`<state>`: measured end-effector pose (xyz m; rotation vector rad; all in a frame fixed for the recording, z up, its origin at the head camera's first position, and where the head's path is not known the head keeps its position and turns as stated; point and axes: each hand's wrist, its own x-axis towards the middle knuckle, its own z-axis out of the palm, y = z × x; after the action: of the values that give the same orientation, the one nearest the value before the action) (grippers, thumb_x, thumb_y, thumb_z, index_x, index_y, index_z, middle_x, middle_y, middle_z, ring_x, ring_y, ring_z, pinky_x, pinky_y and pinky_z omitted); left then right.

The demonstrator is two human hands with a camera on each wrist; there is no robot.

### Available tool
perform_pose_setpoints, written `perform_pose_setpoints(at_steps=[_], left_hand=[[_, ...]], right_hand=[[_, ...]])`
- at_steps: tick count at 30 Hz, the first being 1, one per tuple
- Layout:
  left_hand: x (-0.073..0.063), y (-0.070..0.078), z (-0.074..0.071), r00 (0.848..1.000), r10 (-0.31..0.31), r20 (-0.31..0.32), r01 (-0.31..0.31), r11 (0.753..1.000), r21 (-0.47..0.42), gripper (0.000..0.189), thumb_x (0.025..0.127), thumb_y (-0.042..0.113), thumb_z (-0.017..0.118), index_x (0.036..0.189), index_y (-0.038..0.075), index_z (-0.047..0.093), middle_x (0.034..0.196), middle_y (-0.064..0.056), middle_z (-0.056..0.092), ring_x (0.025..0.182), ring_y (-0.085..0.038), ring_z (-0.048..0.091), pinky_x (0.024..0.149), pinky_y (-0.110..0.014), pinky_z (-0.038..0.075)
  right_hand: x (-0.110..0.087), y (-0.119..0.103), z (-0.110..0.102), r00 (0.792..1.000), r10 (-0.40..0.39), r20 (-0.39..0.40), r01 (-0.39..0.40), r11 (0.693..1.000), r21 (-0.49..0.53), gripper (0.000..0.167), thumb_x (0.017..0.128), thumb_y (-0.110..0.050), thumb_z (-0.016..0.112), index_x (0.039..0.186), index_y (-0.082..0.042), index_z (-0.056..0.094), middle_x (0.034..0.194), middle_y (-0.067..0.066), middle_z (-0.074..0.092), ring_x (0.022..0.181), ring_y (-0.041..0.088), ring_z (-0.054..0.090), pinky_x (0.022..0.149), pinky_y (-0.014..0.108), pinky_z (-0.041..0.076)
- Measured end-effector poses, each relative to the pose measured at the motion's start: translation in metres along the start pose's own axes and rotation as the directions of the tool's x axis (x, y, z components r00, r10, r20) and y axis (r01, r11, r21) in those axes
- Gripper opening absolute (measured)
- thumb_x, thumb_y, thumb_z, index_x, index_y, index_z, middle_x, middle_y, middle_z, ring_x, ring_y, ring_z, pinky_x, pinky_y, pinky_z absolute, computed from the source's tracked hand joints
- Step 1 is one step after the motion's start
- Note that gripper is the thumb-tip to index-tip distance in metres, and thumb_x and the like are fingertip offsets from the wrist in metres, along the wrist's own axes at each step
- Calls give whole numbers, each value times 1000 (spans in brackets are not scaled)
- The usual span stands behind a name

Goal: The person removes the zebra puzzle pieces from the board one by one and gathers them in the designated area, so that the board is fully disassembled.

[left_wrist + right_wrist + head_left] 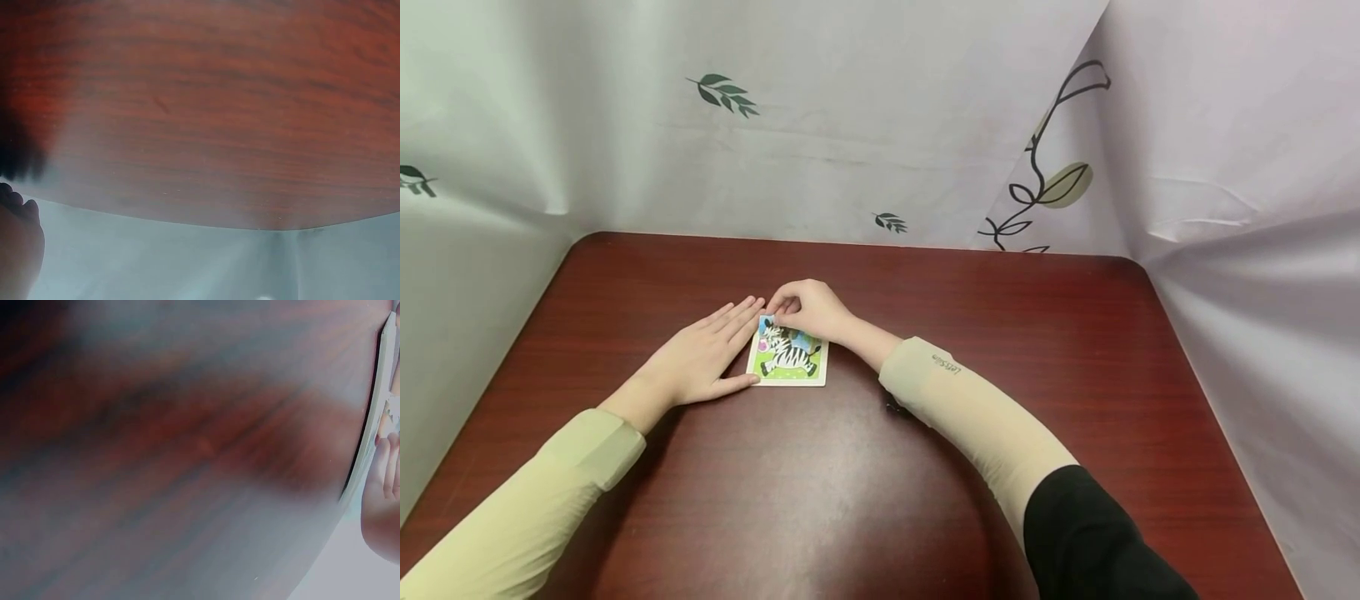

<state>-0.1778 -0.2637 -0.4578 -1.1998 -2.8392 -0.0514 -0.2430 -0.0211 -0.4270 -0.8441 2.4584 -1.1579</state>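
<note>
A small square zebra jigsaw puzzle (787, 367) with a pale border lies flat on the dark red wooden table (820, 483). My left hand (703, 354) rests palm down beside it, fingers straight along the left edge and thumb at the lower left corner. From the upper right, my right hand (812, 308) reaches over the puzzle's top edge. Its curled fingers and thumb pinch a blue puzzle piece (766, 321) at the upper left corner, mostly hidden under the fingertips. In the right wrist view, part of the right hand (381, 506) shows by the board's pale edge (373, 415).
White cloth with a leaf print (850, 125) hangs behind the table and down both sides. A small dark object (893, 405) shows under the right forearm. Pale sleeves (977, 417) cover the forearms, the right one meeting a black upper sleeve (1090, 533).
</note>
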Motion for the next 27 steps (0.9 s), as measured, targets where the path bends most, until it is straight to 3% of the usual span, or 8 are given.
perform_pose_setpoints(at_steps=[9,18,21,24,27], left_hand=[[4,2,-2,1000,-2,22,2,1000,1,96,98,55,64,163,-7,31,172,-25,30,161,-40,31,135,-45,25],[5,3,-3,1000,2,30,-3,1000,14,95,98,55,64,163,-6,31,173,-24,30,161,-40,31,130,-51,33],[4,3,-2,1000,11,16,-12,1000,23,95,98,56,64,163,-7,32,172,-25,31,160,-41,32,134,-48,28],[3,2,0,1000,9,8,-9,1000,24,96,98,58,62,163,-6,32,172,-24,31,161,-40,32,139,-36,11],[2,2,1,1000,6,8,-6,1000,22,97,99,59,62,163,-6,31,173,-24,30,161,-39,31,135,-23,-7]], right_hand=[[-5,8,-16,999,12,-48,-7,995,97,14,98,-7,74,110,-4,81,109,12,80,96,19,73,79,10,54],[-21,36,-44,989,83,-123,-64,987,150,13,97,-6,75,107,-3,82,106,13,80,88,15,71,75,14,54],[-29,47,-53,983,118,-138,-95,983,160,13,96,-5,75,107,-3,82,103,13,80,83,11,67,73,16,52],[-38,56,-61,978,145,-150,-121,980,157,14,96,-5,74,107,-3,82,102,13,80,79,7,65,71,16,51],[-45,64,-68,973,173,-151,-148,975,164,14,95,-5,74,106,-3,82,101,12,80,77,5,64,70,16,51]])
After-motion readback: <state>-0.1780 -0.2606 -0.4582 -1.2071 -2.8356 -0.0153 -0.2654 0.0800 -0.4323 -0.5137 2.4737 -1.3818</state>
